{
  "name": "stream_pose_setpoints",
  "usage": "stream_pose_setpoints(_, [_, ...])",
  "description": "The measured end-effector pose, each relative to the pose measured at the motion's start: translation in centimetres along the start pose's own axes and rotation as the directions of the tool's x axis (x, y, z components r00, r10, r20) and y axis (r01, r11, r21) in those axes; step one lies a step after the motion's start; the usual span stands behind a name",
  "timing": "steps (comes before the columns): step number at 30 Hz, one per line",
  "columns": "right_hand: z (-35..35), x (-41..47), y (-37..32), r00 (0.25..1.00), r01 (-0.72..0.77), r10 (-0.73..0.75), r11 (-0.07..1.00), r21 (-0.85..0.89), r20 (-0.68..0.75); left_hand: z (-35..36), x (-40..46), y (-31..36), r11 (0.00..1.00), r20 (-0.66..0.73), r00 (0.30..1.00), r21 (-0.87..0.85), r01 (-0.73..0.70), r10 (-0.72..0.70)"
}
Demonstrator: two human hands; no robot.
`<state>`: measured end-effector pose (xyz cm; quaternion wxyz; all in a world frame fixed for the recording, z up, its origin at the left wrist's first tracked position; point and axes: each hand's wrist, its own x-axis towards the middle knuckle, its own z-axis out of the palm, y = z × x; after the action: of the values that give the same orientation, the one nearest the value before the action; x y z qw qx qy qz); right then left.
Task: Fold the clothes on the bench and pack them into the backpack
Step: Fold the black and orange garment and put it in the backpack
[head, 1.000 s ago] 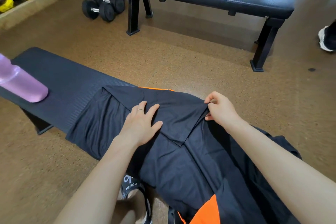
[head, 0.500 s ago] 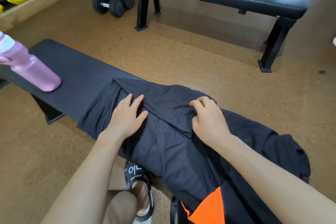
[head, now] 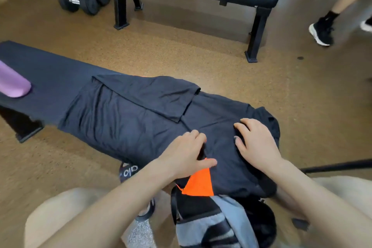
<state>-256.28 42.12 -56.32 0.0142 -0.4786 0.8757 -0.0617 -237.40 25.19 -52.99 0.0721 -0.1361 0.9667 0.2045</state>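
Both hands rest on the near end of the dark garment, above the backpack.

The backpack (head: pixel 209 225) stands open below. The left hand (head: pixel 187 157) and right hand (head: pixel 255 143) press the black garment (head: pixel 128 119) with flat, straight fingers, gripping nothing. Its long axis runs away leftward along the tabletop (head: pixel 44 74), toward the purple bottle (head: pixel 12 82).

Matt black cloth garment (head: pixel 128 115), ribbed bench (head: pixel 50 74) padding

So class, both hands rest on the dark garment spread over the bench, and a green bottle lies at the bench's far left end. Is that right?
Not quite: the head view shows the bottle is purple, not green. The rest holds: left hand and right hand rest on the dark garment over the bench.
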Motion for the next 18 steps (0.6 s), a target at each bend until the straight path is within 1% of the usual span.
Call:
stream_pose_setpoints(1, [-0.4, -0.7, 0.1, 1.0, -0.019, 0.019, 1.0, 0.019, -0.008, 0.8, -0.1, 1.6, 1.0, 0.043, 0.999, -0.004, -0.006, 0.006])
stream_pose_setpoints(3, [-0.9, -2.4, 0.1, 0.999, -0.05, 0.05, 0.998, 0.037, -0.004, 2.2, -0.2, 3.9, 0.994, 0.074, 0.997, 0.1, -0.037, 0.03])
stream_pose_setpoints(4, [-0.9, -3.4, 0.1, 0.999, -0.049, 0.048, 0.998, 0.039, 0.009, 2.8, -0.4, 4.7, 0.993, 0.073, 0.997, 0.114, -0.017, 0.009])
stream_pose_setpoints(5, [-0.9, -4.3, 0.1, 0.999, -0.045, 0.044, 0.998, 0.045, 0.024, 3.3, -0.6, 5.2, 0.997, 0.066, 0.997, 0.076, 0.033, -0.038])
stream_pose_setpoints(7, [-0.9, -5.9, 0.2, 0.996, -0.07, 0.065, 0.994, 0.081, 0.062, 3.8, -0.9, 6.1, 0.985, 0.063, 0.989, -0.094, 0.143, -0.138])
stream_pose_setpoints(8, [-0.9, -6.3, 0.3, 0.992, -0.099, 0.09, 0.989, 0.111, 0.085, 3.8, -1.0, 6.6, 0.97, 0.06, 0.985, -0.172, 0.172, -0.164])
stream_pose_setpoints(10, [-1.4, -6.8, 0.5, 0.981, -0.162, 0.139, 0.97, 0.181, 0.135, 3.7, -1.2, 7.8, 0.942, 0.049, 0.983, -0.283, 0.181, -0.175])
stream_pose_setpoints(12, [-2.0, -6.9, 1.2, 0.981, -0.157, 0.135, 0.973, 0.169, 0.138, 3.2, -1.4, 9.0, 0.918, 0.087, 0.987, -0.364, 0.158, -0.136])
stream_pose_setpoints(14, [-2.8, -7.1, 2.5, 0.981, -0.126, 0.119, 0.991, 0.039, 0.151, 3.0, -1.7, 9.8, 0.921, 0.193, 0.98, -0.372, 0.116, -0.045])
stream_pose_setpoints(16, [-4.0, -7.4, 3.7, 0.947, -0.147, 0.161, 0.987, -0.071, 0.276, 3.4, -2.4, 10.1, 0.931, 0.317, 0.948, -0.354, 0.084, 0.036])
stream_pose_setpoints(18, [-5.0, -7.7, 4.7, 0.872, -0.214, 0.224, 0.974, -0.071, 0.435, 3.9, -2.9, 10.1, 0.925, 0.404, 0.912, -0.37, 0.091, 0.072])
